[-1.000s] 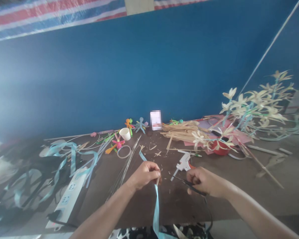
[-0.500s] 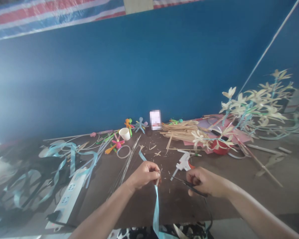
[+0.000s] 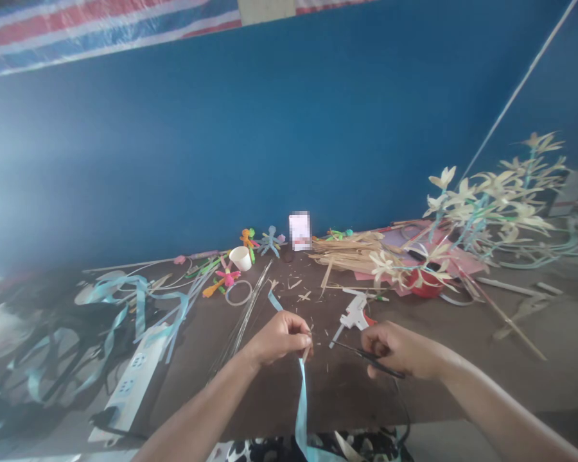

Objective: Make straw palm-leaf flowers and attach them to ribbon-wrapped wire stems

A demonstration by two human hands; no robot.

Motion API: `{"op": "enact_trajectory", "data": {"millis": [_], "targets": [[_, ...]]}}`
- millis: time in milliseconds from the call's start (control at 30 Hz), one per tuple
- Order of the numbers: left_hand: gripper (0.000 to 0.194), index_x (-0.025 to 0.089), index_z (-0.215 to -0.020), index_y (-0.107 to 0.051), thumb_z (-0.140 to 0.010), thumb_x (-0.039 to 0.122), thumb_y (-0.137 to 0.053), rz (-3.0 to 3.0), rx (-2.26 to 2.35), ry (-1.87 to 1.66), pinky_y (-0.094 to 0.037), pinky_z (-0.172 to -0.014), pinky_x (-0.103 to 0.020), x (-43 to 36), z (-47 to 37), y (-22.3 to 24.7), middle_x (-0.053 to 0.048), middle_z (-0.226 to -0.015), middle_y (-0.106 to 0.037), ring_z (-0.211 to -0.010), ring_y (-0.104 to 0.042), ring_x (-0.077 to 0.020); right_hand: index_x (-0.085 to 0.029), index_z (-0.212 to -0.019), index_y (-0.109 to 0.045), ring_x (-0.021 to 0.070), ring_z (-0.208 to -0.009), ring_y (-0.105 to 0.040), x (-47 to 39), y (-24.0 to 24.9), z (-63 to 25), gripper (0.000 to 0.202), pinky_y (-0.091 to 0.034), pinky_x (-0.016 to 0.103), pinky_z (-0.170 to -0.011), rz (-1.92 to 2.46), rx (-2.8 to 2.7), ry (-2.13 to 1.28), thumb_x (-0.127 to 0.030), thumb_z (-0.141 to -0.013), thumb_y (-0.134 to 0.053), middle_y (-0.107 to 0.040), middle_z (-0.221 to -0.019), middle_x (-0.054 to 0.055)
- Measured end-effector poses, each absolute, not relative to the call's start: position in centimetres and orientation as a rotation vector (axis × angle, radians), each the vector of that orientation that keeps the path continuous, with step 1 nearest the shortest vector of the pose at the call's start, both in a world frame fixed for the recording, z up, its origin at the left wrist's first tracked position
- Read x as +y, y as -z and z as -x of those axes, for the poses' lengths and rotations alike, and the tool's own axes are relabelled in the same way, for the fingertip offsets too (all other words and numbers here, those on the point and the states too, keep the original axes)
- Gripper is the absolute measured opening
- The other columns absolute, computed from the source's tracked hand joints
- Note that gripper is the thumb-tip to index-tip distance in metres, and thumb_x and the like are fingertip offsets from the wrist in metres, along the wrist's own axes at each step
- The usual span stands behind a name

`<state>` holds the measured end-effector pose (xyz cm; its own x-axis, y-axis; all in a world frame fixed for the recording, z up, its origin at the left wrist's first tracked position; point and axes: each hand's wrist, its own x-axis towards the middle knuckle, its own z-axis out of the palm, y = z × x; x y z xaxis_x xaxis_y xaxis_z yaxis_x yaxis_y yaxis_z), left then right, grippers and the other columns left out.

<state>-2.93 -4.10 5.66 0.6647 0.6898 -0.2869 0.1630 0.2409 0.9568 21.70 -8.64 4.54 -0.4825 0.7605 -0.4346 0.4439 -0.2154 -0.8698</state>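
Note:
My left hand [image 3: 284, 337], over the middle of the table, is closed in a pinch on a light blue ribbon [image 3: 302, 398]. The ribbon hangs from my fingertips to the table's front edge, and a short piece of it shows beyond my knuckles. A small tan strip [image 3: 307, 350] shows at the same fingertips. To the right, my right hand [image 3: 395, 350] is curled around dark scissors [image 3: 383, 366], their tips pointing left toward my left hand but apart from it. A white glue gun [image 3: 354, 312] lies just beyond my right hand.
A power strip [image 3: 132, 382] and a blue ribbon tangle [image 3: 139, 308] lie at left. Thin wires [image 3: 250, 305], a white cup [image 3: 241, 258] and fuzzy coloured figures [image 3: 228, 276] stand nearer the middle. Dried husk strips [image 3: 349, 253], a red bowl [image 3: 426, 285] and pale flowers [image 3: 498, 189] are at right.
My right hand and the scissors have shifted very slightly to the right. My left hand keeps its pinch on the ribbon in almost the same place.

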Motion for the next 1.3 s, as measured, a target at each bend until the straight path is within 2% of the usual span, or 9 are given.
{"op": "enact_trajectory", "data": {"millis": [700, 867, 1067, 1200, 1300], "targets": [[0.012, 0.013, -0.053, -0.054, -0.064, 0.016, -0.052, -1.339, 0.807, -0.402, -0.038, -0.048, -0.021, -3.9, 2.9, -5.7, -0.002, -0.052, -0.061, -0.045, -0.051, -0.0097, -0.015, -0.06, -0.046, 0.0027, -0.038, -0.032, -8.5, -4.2, -21.8, 0.034, -0.019, 0.014, -0.035, 1.451, -1.789, -1.726, -0.04, -0.054, -0.069, -0.041, -0.043, -0.008], [0.012, 0.013, -0.052, -0.053, -0.063, 0.016, -0.053, -1.323, 0.806, -0.431, -0.038, -0.048, -0.021, -3.7, 2.9, -5.3, -0.002, -0.051, -0.061, -0.045, -0.052, -0.0102, -0.015, -0.061, -0.047, 0.0035, -0.038, -0.035, -8.5, -3.9, -21.8, 0.032, -0.021, 0.015, -0.035, 1.435, -1.724, -1.747, -0.04, -0.057, -0.067, -0.047, -0.045, -0.006], [0.018, 0.012, -0.064, -0.061, -0.069, 0.026, -0.051, -1.262, 0.923, -0.534, -0.041, -0.05, -0.021, -2.8, 2.8, -4.6, -0.006, -0.063, -0.064, -0.057, -0.058, -0.0139, -0.015, -0.061, -0.045, 0.0055, -0.038, -0.039, -8.1, -3.3, -21.4, 0.027, -0.026, 0.017, -0.041, 1.374, -1.582, -1.618, -0.038, -0.068, -0.057, -0.049, -0.039, -0.005], [0.021, 0.013, -0.069, -0.062, -0.07, 0.031, -0.051, -1.168, 1.023, -0.631, -0.041, -0.049, -0.019, -2.0, 3.0, -3.5, -0.006, -0.071, -0.064, -0.063, -0.06, -0.0148, -0.014, -0.061, -0.049, 0.0075, -0.042, -0.044, -8.2, -2.2, -21.7, 0.026, -0.026, 0.018, -0.042, 1.489, -1.608, -1.502, -0.038, -0.066, -0.057, -0.06, -0.049, 0.002], [0.022, 0.013, -0.07, -0.061, -0.069, 0.033, -0.054, -1.125, 1.07, -0.676, -0.042, -0.049, -0.019, -1.6, 3.2, -2.8, -0.008, -0.073, -0.065, -0.063, -0.061, -0.015, -0.013, -0.062, -0.054, 0.0111, -0.047, -0.051, -8.7, -0.8, -22.2, 0.028, -0.031, 0.019, -0.044, 1.588, -1.589, -1.412, -0.04, -0.064, -0.058, -0.063, -0.054, 0.004]]}}
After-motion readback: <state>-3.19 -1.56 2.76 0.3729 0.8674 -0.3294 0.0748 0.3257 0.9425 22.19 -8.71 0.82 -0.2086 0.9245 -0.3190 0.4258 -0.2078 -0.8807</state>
